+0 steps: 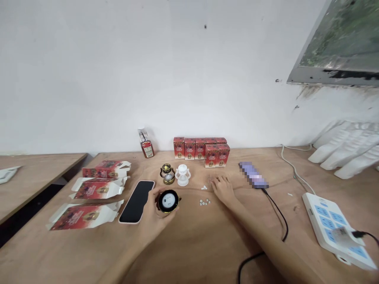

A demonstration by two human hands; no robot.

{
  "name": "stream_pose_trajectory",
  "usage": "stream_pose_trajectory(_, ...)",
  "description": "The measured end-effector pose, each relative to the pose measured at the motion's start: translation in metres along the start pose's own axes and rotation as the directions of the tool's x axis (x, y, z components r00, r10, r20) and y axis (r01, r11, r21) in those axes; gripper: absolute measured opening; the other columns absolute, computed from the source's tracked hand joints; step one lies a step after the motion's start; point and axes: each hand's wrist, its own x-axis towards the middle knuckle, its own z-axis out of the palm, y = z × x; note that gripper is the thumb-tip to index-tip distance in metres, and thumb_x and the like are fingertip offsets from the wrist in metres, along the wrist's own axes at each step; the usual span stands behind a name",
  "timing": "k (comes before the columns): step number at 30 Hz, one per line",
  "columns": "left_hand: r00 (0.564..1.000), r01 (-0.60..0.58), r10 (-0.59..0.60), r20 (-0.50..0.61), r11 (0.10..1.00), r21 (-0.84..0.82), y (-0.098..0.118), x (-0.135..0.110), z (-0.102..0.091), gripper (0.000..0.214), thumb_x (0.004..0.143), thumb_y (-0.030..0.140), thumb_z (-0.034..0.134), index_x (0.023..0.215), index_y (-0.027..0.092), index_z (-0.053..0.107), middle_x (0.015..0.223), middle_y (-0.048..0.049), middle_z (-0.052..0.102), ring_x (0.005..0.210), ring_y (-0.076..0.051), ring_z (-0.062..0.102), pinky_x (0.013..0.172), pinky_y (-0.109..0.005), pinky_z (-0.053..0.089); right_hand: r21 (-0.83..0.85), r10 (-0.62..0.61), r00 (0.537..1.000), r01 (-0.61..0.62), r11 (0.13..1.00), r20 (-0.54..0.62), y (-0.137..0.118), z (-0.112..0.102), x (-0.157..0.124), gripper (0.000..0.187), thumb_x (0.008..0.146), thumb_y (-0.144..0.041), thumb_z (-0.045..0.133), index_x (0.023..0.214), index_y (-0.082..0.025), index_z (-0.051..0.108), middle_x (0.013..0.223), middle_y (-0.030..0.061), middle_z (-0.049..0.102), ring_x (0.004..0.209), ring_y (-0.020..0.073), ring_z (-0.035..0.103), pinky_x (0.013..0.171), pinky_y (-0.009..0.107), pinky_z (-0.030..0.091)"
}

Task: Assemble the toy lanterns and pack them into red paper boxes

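Observation:
My left hand [155,215] is closed around a small round black part with a gold rim [168,201], its pale underside turned toward me. My right hand [222,188] rests palm down on the wooden table [189,244], fingers spread, just right of a few tiny white pieces [204,188] and above a cluster of small silvery button-like bits [205,202]. Behind my left hand stand a small gold lantern [167,174] and a clear white lantern body [182,175].
A black phone [136,201] lies left of my left hand. Three flattened red cartons [97,189] lie further left. Red boxes [201,149] and a small bottle [146,144] stand by the wall. A power strip [331,225], cables and a white bundle [346,152] occupy the right.

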Motion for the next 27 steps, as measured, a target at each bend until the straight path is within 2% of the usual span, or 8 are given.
stream_pose_trajectory(4,0.994,-0.062,0.063,-0.092,0.998,0.013,0.002,0.002,0.001,0.065,0.068,0.037,0.073,0.122,0.022,0.04,0.117,-0.01,0.055,0.106,-0.024,0.058,0.091,-0.039,0.047,-0.05,-0.003,0.999,0.001,0.999,-0.048,-0.005,-0.005,0.0,0.021,0.088,-0.028,0.049,0.095,-0.018,0.066,0.103,0.0156,0.062,0.098,0.0296,0.052,0.085,0.045,0.041)
stream_pose_trajectory(8,0.976,-0.215,0.217,-0.01,0.972,0.096,-0.004,-0.002,0.005,0.049,0.074,0.028,0.067,0.117,0.021,0.045,0.116,-0.01,0.061,0.11,-0.025,0.058,0.096,-0.042,0.043,0.13,0.013,0.983,0.012,0.991,-0.184,-0.029,-0.032,0.003,0.023,0.09,-0.031,0.046,0.094,-0.017,0.063,0.105,0.0145,0.057,0.099,0.0277,0.053,0.083,0.045,0.045)
stream_pose_trajectory(10,0.953,-0.303,0.3,0.042,0.936,0.18,-0.01,-0.007,0.01,0.044,0.077,0.026,0.063,0.117,0.02,0.046,0.114,-0.0104,0.064,0.107,-0.025,0.06,0.093,-0.043,0.043,0.322,-0.002,0.968,0.086,0.943,-0.252,-0.052,-0.05,-0.001,0.022,0.091,-0.031,0.045,0.093,-0.019,0.063,0.103,0.0121,0.056,0.097,0.024,0.056,0.084,0.042,0.047)
stream_pose_trajectory(14,0.897,-0.44,0.43,0.098,0.852,0.285,-0.021,-0.022,0.023,0.037,0.08,0.027,0.06,0.114,0.02,0.049,0.108,-0.0095,0.068,0.098,-0.024,0.063,0.084,-0.039,0.042,0.543,-0.214,0.922,0.365,0.757,-0.323,-0.099,-0.072,-0.022,0.008,0.087,-0.025,0.057,0.091,-0.021,0.062,0.097,0.0066,0.06,0.089,0.0175,0.059,0.08,0.033,0.049)
stream_pose_trajectory(16,0.858,-0.509,0.503,0.104,0.807,0.299,-0.022,-0.029,0.028,0.033,0.082,0.026,0.058,0.114,0.02,0.05,0.104,-0.0086,0.07,0.097,-0.022,0.063,0.082,-0.035,0.04,0.559,-0.266,0.901,0.422,0.714,-0.342,-0.112,-0.071,-0.034,0.005,0.085,-0.025,0.061,0.088,-0.021,0.063,0.094,0.0061,0.061,0.088,0.0177,0.058,0.077,0.033,0.049)
stream_pose_trajectory(20,0.801,-0.589,0.589,0.108,0.743,0.318,-0.022,-0.035,0.034,0.027,0.085,0.018,0.052,0.112,0.019,0.052,0.101,-0.0068,0.071,0.096,-0.019,0.063,0.082,-0.031,0.038,0.593,-0.252,0.923,0.381,0.709,-0.291,-0.113,-0.057,-0.048,0.007,0.087,-0.022,0.058,0.083,-0.021,0.064,0.091,0.0057,0.062,0.085,0.0167,0.058,0.075,0.032,0.05)
stream_pose_trajectory(23,0.794,-0.6,0.595,0.121,0.737,0.311,-0.02,-0.036,0.035,0.027,0.085,0.016,0.051,0.112,0.018,0.053,0.1,-0.0063,0.071,0.094,-0.018,0.063,0.081,-0.03,0.037,0.568,-0.279,0.918,0.394,0.722,-0.282,-0.107,-0.051,-0.051,0.011,0.09,-0.019,0.053,0.083,-0.02,0.062,0.088,0.0054,0.063,0.081,0.0158,0.058,0.072,0.03,0.049)
stream_pose_trajectory(27,0.802,-0.594,0.581,0.134,0.754,0.282,-0.019,-0.035,0.035,0.026,0.085,0.017,0.051,0.111,0.017,0.052,0.099,-0.0062,0.072,0.091,-0.017,0.063,0.079,-0.03,0.036,0.392,-0.416,0.837,0.537,0.746,-0.356,-0.104,-0.047,-0.052,0.012,0.091,-0.015,0.048,0.085,-0.017,0.058,0.084,0.0061,0.066,0.075,0.0162,0.058,0.067,0.03,0.046)
